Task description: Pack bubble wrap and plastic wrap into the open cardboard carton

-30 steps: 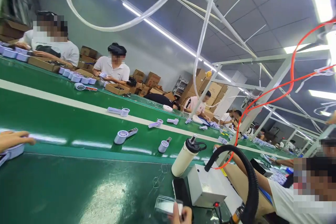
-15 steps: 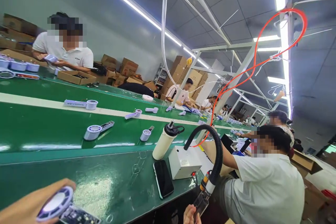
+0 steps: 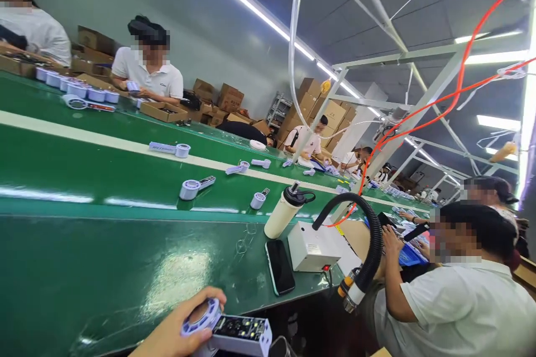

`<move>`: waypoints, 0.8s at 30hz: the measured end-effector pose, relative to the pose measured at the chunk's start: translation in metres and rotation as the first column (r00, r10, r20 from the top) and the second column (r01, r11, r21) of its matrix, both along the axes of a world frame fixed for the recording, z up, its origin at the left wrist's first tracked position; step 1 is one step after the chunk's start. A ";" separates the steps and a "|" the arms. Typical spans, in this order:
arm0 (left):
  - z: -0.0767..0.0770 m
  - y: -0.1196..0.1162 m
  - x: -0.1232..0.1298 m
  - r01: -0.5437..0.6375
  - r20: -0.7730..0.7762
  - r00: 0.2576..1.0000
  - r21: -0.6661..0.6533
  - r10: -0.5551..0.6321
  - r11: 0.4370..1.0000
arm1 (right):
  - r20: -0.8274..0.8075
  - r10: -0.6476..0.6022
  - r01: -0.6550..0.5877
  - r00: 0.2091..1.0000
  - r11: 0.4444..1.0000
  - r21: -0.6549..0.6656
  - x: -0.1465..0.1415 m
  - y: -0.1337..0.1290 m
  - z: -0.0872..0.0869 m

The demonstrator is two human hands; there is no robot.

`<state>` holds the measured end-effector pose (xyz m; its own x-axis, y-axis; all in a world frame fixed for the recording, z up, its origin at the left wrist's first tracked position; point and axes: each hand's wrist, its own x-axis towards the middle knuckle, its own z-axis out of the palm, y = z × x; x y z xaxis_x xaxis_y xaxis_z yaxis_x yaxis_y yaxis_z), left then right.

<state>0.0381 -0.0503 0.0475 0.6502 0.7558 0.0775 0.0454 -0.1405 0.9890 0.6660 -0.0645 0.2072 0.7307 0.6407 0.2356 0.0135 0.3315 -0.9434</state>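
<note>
At the near edge of the green tabletop [image 3: 104, 273], left of centre, the left hand [image 3: 178, 332] has its fingers [image 3: 205, 297] wrapped around a lavender fan part [image 3: 228, 329], ring at the thumb and dark circuit board pointing right. Further right lie a black phone [image 3: 280, 266], a white box [image 3: 312, 246] and a cream bottle [image 3: 285, 213]. The right hand is out of sight.

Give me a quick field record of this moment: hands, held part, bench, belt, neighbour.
left hand: grips a lilac ring-shaped part
held part: ring end with a dark circuit board showing on its handle
right hand: not in view
bench: green; carries a phone, white box and bottle
belt: green, with similar parts lying apart
neighbour: seated at right, beside a black hose
</note>
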 end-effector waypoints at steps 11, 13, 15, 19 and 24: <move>0.054 -0.016 -0.009 0.114 -0.132 0.987 0.174 -0.092 0.978 | -0.017 0.049 -0.048 0.999 0.997 0.064 0.043 0.008 -0.026; 0.064 -0.018 -0.014 0.164 -0.189 0.974 0.191 -0.128 0.968 | 0.040 0.006 -0.007 0.999 0.999 0.044 0.032 0.008 -0.023; 0.067 -0.020 -0.018 0.200 -0.232 0.963 0.263 -0.140 0.944 | 0.174 -0.063 0.064 0.983 0.998 0.000 0.011 0.004 -0.014; 0.067 -0.027 -0.021 0.207 -0.130 0.978 0.685 -0.162 0.698 | 0.434 -0.135 0.205 0.891 0.972 -0.117 -0.037 -0.006 0.009; 0.084 -0.039 -0.011 -0.208 0.261 0.951 0.937 -0.166 0.282 | 0.492 -0.109 0.276 0.864 0.919 -0.280 -0.057 -0.011 0.022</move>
<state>0.0269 -0.0893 0.1313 0.4438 0.0323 0.8956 -0.1539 -0.9818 0.1117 0.6089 -0.0759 0.2289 0.7083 0.5986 0.3742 0.5012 -0.0531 -0.8637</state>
